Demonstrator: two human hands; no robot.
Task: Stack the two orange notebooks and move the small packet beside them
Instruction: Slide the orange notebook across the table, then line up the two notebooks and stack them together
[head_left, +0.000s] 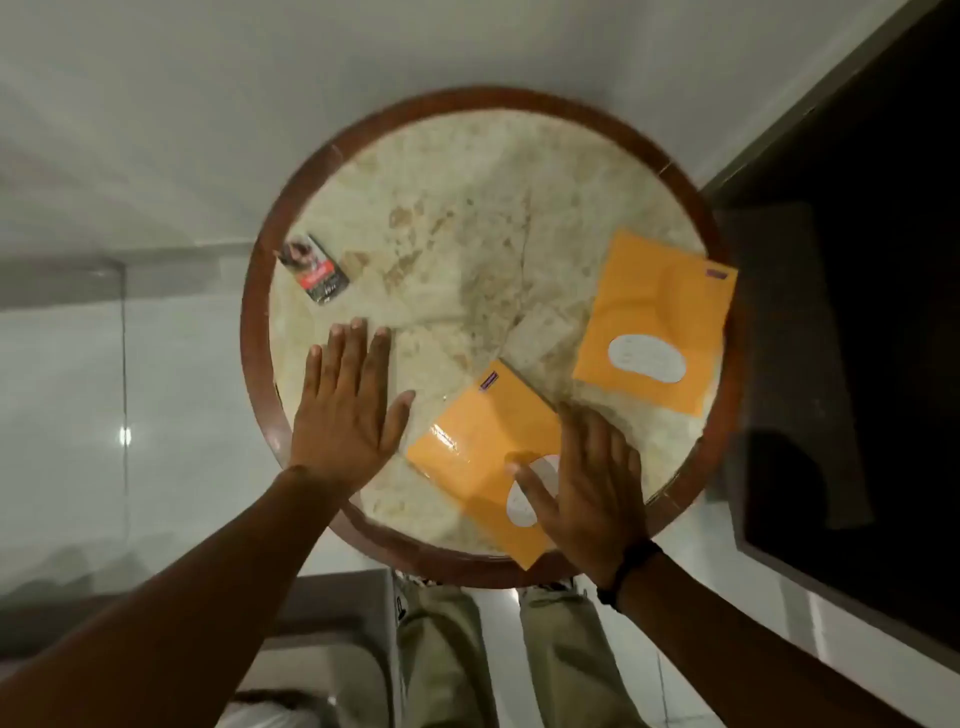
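On near notebook (480, 447): flat right hand (592, 483).

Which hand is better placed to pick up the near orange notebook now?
The right hand. It lies open, partly over the near orange notebook. The left hand is flat on the table, beside that notebook, nearer the small packet.

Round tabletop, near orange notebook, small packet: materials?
Round tabletop: looks like polished beige stone, marble or similar, mottled and veined; reddish-brown rim, wood or stone, unclear. Near orange notebook under the right hand: paper with a glossy clear cover, judging by the glare. Small packet: printed card or foil, too blurred to say.
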